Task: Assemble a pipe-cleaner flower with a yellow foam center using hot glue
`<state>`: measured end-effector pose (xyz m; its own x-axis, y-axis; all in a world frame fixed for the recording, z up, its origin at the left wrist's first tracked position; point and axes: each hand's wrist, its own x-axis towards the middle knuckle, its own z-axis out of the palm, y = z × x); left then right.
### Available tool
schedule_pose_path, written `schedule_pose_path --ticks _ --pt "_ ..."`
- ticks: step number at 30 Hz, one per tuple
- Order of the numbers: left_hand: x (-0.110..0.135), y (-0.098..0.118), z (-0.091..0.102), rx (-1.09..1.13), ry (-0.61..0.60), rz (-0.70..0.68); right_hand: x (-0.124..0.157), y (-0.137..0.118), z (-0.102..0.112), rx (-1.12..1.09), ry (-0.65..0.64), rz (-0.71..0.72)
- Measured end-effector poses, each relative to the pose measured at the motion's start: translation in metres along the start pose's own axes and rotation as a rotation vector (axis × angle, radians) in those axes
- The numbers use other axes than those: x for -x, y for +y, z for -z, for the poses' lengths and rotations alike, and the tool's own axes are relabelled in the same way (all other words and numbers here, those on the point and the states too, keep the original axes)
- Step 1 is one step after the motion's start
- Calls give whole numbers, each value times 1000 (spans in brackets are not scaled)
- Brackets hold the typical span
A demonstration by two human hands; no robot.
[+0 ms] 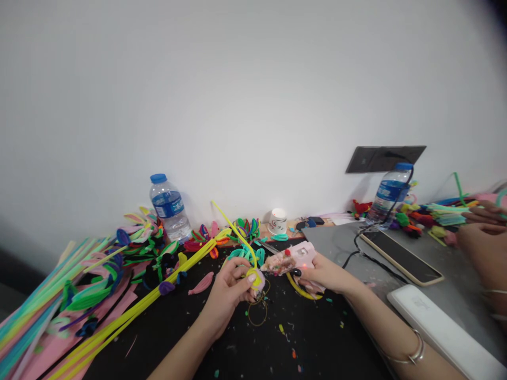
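Note:
Near the middle of the black table, my left hand pinches a small yellow and pale pipe cleaner piece. A yellow pipe cleaner stem rises from it toward the upper left, and a thin gold loop hangs below. My right hand is wrapped around a pink decorated glue gun with a small red light showing. Its nozzle points left and is at or very close to the piece; contact is hard to tell. Behind my left hand lie teal pipe cleaner loops.
Pipe cleaner bundles and shaped loops crowd the left side. Water bottles stand at left and right, with a paper cup between. A phone, black cable and white box lie right, beside another person's hands.

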<state>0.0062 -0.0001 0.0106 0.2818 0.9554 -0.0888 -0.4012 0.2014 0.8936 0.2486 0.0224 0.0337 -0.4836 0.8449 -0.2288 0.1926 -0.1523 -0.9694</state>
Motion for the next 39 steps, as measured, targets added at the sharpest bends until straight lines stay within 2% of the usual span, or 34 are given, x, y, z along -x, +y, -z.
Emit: schedule_pose_path --ticks 23,30,39 --pt "0 3 2 41 14 -7 -1 7 4 17 -21 3" --pt "-1 2 4 29 12 -13 0 11 9 22 -66 3" --pt "1 1 2 15 -8 11 0 5 3 -48 24 13"
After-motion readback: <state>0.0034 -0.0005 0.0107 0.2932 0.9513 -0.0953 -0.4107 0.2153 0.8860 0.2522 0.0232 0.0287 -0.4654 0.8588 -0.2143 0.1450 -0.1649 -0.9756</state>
